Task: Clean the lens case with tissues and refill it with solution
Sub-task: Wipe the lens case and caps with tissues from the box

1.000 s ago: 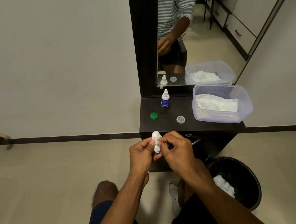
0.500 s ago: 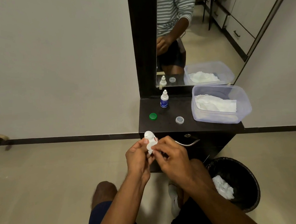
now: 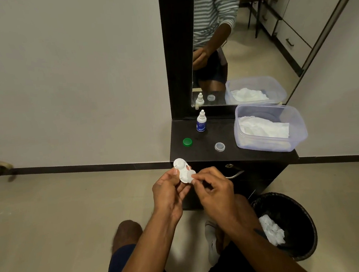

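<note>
White plastic lens case [image 3: 184, 170] sits pinched between my left hand [image 3: 168, 191] and my right hand [image 3: 214, 189], held in the air just off the front edge of the dark vanity shelf [image 3: 200, 153]. Both grips are fingertip-only — a slip while wiping drops it to the floor. Solution bottle [image 3: 201, 121] stands uncapped on the shelf — a careless reach could tip it.

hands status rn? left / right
Left hand: closed, pinching the white lens case.
Right hand: closed, fingertips pinching the same case's near end.
</note>
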